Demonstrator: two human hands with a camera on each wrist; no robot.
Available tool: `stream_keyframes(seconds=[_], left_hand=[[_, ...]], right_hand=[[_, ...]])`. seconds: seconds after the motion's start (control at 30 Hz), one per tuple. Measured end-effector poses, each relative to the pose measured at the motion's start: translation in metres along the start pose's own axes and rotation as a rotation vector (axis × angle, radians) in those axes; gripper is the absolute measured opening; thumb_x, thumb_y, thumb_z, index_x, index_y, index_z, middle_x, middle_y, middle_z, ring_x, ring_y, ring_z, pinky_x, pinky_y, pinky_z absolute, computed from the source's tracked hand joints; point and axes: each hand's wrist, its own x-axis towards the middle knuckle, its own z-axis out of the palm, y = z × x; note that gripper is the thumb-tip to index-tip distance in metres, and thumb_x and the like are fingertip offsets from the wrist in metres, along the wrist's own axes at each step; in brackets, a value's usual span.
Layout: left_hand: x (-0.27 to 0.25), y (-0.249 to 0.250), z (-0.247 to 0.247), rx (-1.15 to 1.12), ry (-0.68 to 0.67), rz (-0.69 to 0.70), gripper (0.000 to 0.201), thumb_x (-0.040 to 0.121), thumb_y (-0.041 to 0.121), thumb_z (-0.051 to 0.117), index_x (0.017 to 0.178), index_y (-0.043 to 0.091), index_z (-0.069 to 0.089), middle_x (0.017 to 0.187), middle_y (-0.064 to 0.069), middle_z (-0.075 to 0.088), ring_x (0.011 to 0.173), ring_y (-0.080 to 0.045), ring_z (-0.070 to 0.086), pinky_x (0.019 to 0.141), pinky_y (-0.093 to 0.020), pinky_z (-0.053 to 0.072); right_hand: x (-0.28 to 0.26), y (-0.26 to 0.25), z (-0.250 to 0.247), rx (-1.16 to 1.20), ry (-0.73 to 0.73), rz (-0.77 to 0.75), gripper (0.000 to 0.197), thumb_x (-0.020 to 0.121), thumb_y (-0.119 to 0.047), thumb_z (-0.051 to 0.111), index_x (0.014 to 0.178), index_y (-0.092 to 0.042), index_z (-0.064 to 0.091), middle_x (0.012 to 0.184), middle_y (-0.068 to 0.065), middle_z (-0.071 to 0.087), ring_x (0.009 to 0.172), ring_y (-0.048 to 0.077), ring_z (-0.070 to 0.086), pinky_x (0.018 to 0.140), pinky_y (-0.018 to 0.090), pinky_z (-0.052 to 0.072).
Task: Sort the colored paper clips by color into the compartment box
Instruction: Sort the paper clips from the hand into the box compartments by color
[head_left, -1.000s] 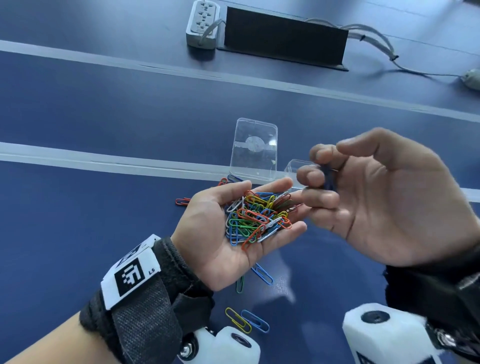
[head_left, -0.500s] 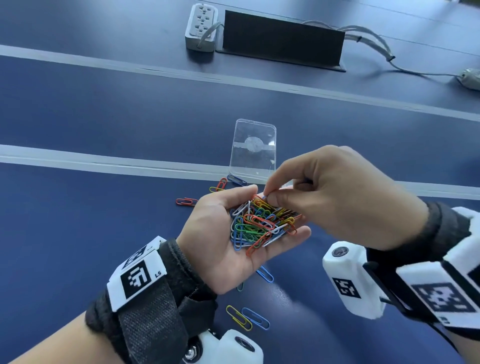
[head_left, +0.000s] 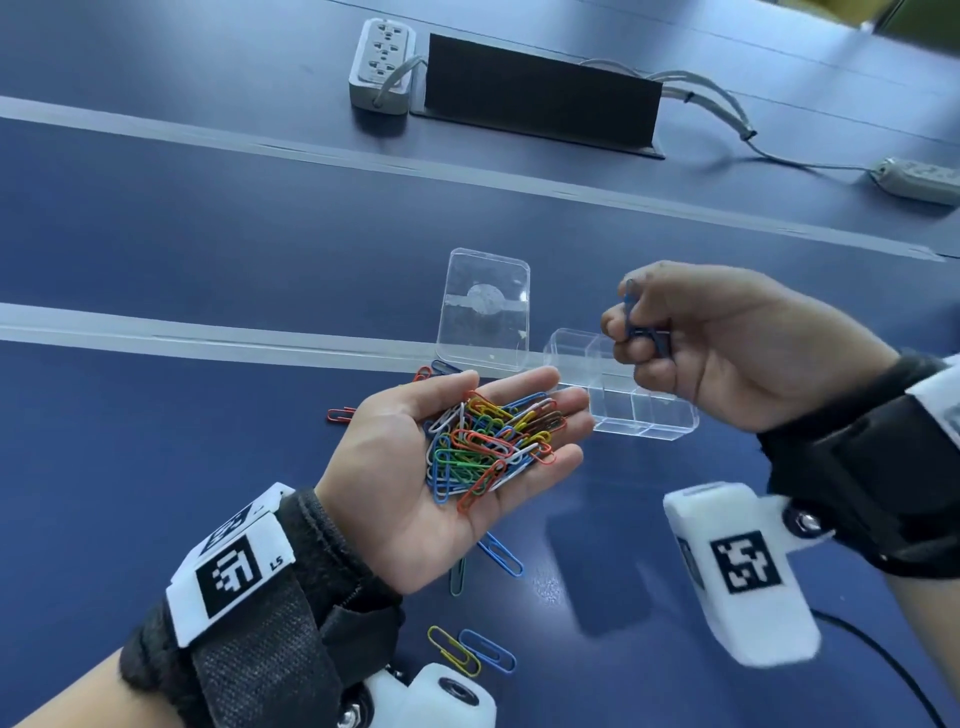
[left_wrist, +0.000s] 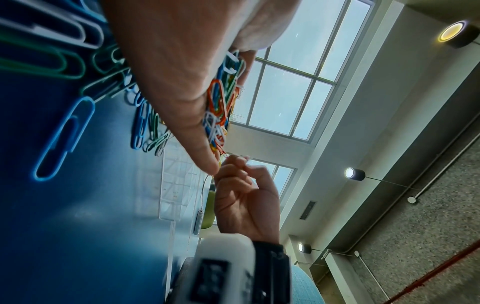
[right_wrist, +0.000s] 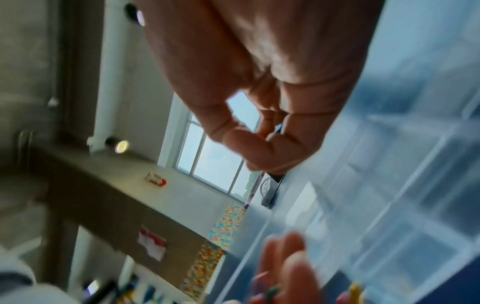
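Two loose clips (head_left: 470, 649) nearest on the tabletop (head_left: 156, 441), left hand (head_left: 415, 478) palm up, fingers relaxed, cradling a mixed clip pile (head_left: 488, 441), right hand (head_left: 727, 343) raised above the clear box (head_left: 623, 405), fingers pinching a blue clip (head_left: 631, 312), lid (head_left: 485, 309) beyond.

Head view down; wrist views upward

Paper clips (head_left: 488, 441): glossy colour-coated wire. Compartment box (head_left: 644, 410) and its lid (head_left: 485, 309): clear, smooth hard plastic, shiny. Bench (head_left: 182, 249): smooth blue top with a soft sheen. Wrist straps (head_left: 260, 660): matt black woven cloth; camera housings (head_left: 737, 571) matt white plastic.
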Motion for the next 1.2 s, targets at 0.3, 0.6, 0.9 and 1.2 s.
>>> stream_keyframes(seconds=[0.3, 0.6, 0.9, 1.2], left_hand=[[-0.001, 0.003, 0.000, 0.017, 0.019, 0.018, 0.046, 0.084, 0.023, 0.041, 0.108, -0.006, 0.067, 0.112, -0.025, 0.068, 0.102, -0.037, 0.067, 0.081, -0.050, 0.054], [-0.001, 0.005, -0.002, 0.023, 0.018, 0.029, 0.045, 0.085, 0.023, 0.040, 0.108, -0.006, 0.067, 0.111, -0.024, 0.069, 0.101, -0.038, 0.067, 0.081, -0.052, 0.054], [0.000, 0.004, -0.003, -0.001, 0.015, 0.035, 0.047, 0.083, 0.025, 0.042, 0.108, -0.006, 0.068, 0.111, -0.025, 0.068, 0.103, -0.038, 0.066, 0.084, -0.055, 0.051], [0.002, -0.001, -0.004, 0.018, -0.011, 0.039, 0.051, 0.086, 0.028, 0.036, 0.103, -0.006, 0.070, 0.108, -0.022, 0.069, 0.093, -0.033, 0.068, 0.085, -0.053, 0.052]], right_hand=[[0.022, -0.009, 0.014, -1.188, 0.115, -0.138, 0.022, 0.078, -0.011, 0.049, 0.080, -0.020, 0.069, 0.063, 0.003, 0.070, 0.056, 0.010, 0.065, 0.057, 0.019, 0.050], [0.020, -0.004, 0.013, -1.153, 0.126, -0.252, 0.025, 0.076, -0.010, 0.058, 0.091, -0.027, 0.068, 0.080, 0.000, 0.071, 0.056, 0.004, 0.056, 0.049, 0.013, 0.039], [-0.015, 0.006, 0.015, -1.013, -0.061, -0.502, 0.019, 0.078, -0.012, 0.064, 0.084, -0.029, 0.073, 0.068, -0.004, 0.070, 0.056, 0.007, 0.061, 0.056, 0.012, 0.046], [-0.015, 0.022, 0.023, -1.254, -0.092, -0.666, 0.013, 0.077, -0.014, 0.067, 0.082, -0.023, 0.074, 0.077, -0.004, 0.062, 0.064, 0.012, 0.056, 0.066, 0.030, 0.046]])
